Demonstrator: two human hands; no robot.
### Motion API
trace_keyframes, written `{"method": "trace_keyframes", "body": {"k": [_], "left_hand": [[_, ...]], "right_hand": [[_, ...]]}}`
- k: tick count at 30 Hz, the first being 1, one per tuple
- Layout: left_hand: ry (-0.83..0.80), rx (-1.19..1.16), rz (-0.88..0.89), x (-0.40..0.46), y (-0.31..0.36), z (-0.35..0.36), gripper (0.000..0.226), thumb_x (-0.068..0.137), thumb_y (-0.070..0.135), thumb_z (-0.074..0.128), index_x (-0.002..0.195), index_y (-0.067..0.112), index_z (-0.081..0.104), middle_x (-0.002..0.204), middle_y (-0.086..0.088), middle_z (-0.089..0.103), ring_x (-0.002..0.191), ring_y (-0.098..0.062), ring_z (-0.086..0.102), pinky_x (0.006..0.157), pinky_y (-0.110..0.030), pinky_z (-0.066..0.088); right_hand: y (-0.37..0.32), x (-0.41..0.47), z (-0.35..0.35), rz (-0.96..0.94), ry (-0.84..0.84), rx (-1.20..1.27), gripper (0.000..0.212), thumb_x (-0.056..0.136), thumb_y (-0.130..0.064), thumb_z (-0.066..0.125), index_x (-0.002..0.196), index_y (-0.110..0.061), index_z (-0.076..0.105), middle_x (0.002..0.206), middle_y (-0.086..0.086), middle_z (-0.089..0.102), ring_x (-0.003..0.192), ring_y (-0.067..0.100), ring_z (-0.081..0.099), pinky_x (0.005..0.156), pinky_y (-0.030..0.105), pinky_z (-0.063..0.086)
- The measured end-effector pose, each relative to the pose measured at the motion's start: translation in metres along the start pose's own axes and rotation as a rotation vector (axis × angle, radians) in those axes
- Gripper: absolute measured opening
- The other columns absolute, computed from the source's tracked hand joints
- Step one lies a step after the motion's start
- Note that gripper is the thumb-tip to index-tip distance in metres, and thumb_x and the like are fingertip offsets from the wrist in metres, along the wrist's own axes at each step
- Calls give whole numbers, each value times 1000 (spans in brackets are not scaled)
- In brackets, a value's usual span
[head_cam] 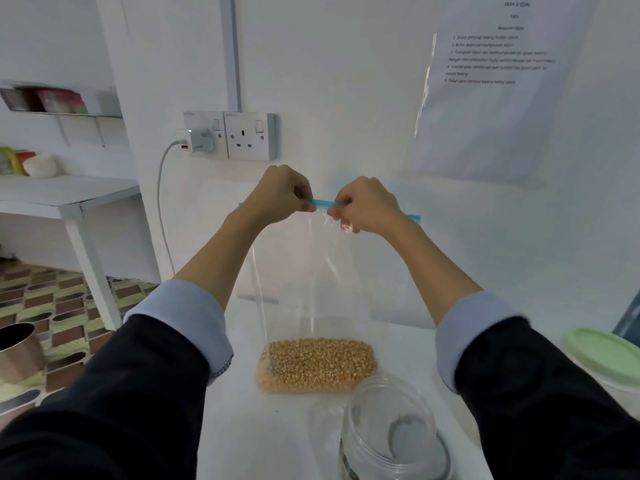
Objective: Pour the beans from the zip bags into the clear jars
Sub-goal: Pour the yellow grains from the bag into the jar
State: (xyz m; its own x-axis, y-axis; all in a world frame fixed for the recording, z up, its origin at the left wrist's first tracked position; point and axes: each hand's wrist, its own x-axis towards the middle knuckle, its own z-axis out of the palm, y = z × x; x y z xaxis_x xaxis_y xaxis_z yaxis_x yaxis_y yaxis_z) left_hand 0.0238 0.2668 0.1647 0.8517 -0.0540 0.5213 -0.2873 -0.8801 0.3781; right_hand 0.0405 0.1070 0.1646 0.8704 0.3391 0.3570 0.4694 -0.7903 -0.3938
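— Beans [317, 365] sit at the bottom of the zip bag [311, 271], well below both pinches. Poured yet?
— No. Left hand [284, 195] and right hand [363, 206] pinch the blue zip strip [325, 203]; the clear jar [391, 434] nearer me stands lidless and, as far as I can see, empty.

We see: double wall socket [251, 136] far centre | printed sheet [498, 81] far right | green-lidded tub [606, 355] near right | metal cup [17, 355] near left

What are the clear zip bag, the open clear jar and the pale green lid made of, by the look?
Clear zip bag with blue seal strip: thin soft plastic film, glossy; it creases and shows the yellow beans through it.
Open clear jar: transparent, smooth, likely rigid plastic, possibly glass.
Pale green lid: opaque, matte, probably moulded plastic.
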Motion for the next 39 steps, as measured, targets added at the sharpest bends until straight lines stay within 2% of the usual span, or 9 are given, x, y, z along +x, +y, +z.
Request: {"method": "trace_keyframes", "body": {"k": [3, 7, 11, 13, 17, 20, 24, 29, 39], "left_hand": [[149, 22, 1, 9, 4, -4, 16, 83, 16, 71, 93, 4, 73, 79, -3, 59, 73, -14, 48, 61, -16, 32], [385, -31, 49, 21, 7, -10, 13, 81, 18, 72, 88, 7, 74, 85, -6, 67, 84, -13, 44, 74, -25, 32], [453, 12, 49, 31, 11, -7, 31, 78, 25, 76, 103, 9, 68, 111, -10, 56, 105, -20, 44, 86, -31, 40], [361, -31, -39, 31, 10, -3, 43, 78, 27, 76, 110, 6, 56, 114, -12, 49, 102, -22, 45, 84, -31, 43], [-76, -442, -352, 14, 11, 11, 29, 96, 28, 54, 83, 2, 53, 78, -12, 55, 59, -17, 54, 50, -23, 52], [-126, -549, -421, 5, 7, 24, 35, 98, 26, 50, 71, 3, 49, 65, -10, 51, 43, -12, 53, 42, -19, 51], [-136, -704, -463, 3, 1, 30, 39, 97, 35, 51, 76, 2, 52, 64, -10, 52, 47, -15, 55, 43, -18, 48], [-222, -917, -568, -1, -6, 34, 17, 94, 9, 41, 89, -1, 53, 77, -13, 57, 55, -16, 61, 55, -24, 57], [-214, -407, -489, -10, -48, 12, 16, 84, -6, 57, 73, 4, 53, 73, -13, 55, 56, -18, 56, 49, -19, 55]], "right_hand": [[-12, 10, -5, 83, 56, 222, 18, 89, -23, 66, 82, -7, 70, 63, 0, 65, 49, 12, 60, 63, 26, 53], [-26, 17, -20, 211, 114, 583, 20, 90, -14, 64, 77, 1, 65, 62, 11, 65, 44, 17, 59, 42, 18, 45], [-32, 20, -24, 218, 166, 771, 16, 86, -5, 65, 76, 7, 64, 62, 18, 64, 48, 27, 62, 50, 26, 51], [-29, 18, -11, 246, 175, 799, 16, 85, -3, 65, 73, 8, 64, 61, 18, 64, 51, 30, 64, 55, 30, 55], [-14, 10, 23, 367, 7, 891, 13, 87, -3, 57, 89, 8, 63, 73, 22, 67, 57, 31, 67, 59, 33, 57], [-5, 8, 32, 410, -32, 944, 16, 87, -8, 61, 96, 5, 64, 83, 19, 70, 65, 29, 70, 61, 29, 58], [3, 10, 37, 398, -52, 1037, 17, 82, -9, 70, 92, 3, 65, 81, 16, 70, 73, 28, 70, 82, 37, 57], [8, 8, 39, 422, -140, 1182, 13, 88, -9, 63, 91, 3, 65, 80, 12, 69, 68, 23, 66, 66, 32, 55], [33, 21, 12, 413, 117, 258, 6, 69, -7, 69, 68, -3, 64, 33, 0, 54, 38, 12, 57, 52, 25, 55]]}}
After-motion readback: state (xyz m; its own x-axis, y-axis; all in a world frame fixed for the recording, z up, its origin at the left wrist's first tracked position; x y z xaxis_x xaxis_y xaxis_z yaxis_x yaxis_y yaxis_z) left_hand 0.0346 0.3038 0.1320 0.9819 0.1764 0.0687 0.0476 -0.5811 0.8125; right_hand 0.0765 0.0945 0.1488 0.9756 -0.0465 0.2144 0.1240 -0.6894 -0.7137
